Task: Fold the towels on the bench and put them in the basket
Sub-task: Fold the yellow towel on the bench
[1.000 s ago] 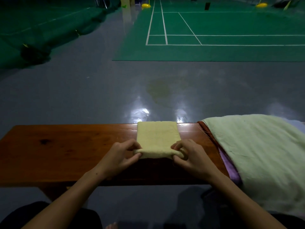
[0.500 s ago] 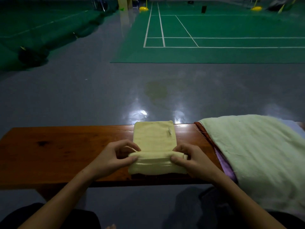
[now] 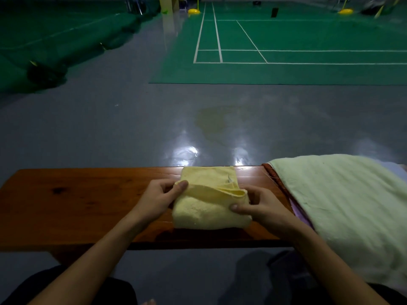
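A small yellow towel [image 3: 209, 208] lies folded on the wooden bench [image 3: 77, 205], its near half doubled up over the far half. My left hand [image 3: 158, 197] pinches the towel's left edge between thumb and fingers. My right hand [image 3: 262, 208] grips the right edge, thumb on top of the fold. A pale green towel [image 3: 343, 208] is spread over a pile at the bench's right end, with a purple cloth [image 3: 301, 216] and a brown edge [image 3: 275, 179] showing beneath it. No basket is in view.
Beyond the bench is a shiny grey floor [image 3: 132, 128] and a green badminton court [image 3: 286, 47] with white lines. The left half of the bench is bare wood. My knees show below the bench's near edge.
Both hands have lifted the towel's near edge and rolled it away from me, so the folded bundle is now thicker and shorter. The green pile has not moved.
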`<state>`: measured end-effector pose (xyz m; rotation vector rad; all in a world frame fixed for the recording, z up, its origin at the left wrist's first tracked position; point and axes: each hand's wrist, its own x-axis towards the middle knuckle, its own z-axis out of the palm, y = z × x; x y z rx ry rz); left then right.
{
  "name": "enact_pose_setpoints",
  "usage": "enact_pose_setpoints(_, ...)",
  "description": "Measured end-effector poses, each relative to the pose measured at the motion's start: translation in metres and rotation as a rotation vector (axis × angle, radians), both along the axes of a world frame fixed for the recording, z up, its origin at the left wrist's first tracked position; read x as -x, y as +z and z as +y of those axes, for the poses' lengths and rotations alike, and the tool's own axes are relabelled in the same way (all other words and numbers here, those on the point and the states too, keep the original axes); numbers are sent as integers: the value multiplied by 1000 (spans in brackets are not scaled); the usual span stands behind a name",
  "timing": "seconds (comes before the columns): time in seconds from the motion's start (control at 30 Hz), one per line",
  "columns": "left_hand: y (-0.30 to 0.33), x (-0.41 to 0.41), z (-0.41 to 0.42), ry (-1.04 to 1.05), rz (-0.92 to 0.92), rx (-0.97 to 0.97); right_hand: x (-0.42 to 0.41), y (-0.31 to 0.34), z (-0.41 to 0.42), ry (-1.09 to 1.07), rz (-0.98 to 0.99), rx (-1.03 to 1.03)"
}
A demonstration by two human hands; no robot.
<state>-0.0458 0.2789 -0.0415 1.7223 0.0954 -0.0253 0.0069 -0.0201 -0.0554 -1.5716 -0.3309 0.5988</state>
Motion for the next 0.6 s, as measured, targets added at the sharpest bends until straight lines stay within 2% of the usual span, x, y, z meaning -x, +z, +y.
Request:
enact_pose_setpoints(0.17, 13, -11, -2, -86, 8, 12, -9, 5, 15, -293, -58, 43)
enact_pose_setpoints(0.3, 10, -30, 0, 4, -48, -5, -24, 8, 26, -428, -184, 121)
enact_pose_setpoints(0.6, -12, -75, -3, 174, -11, -39, -65, -17, 48, -518, -172, 220)
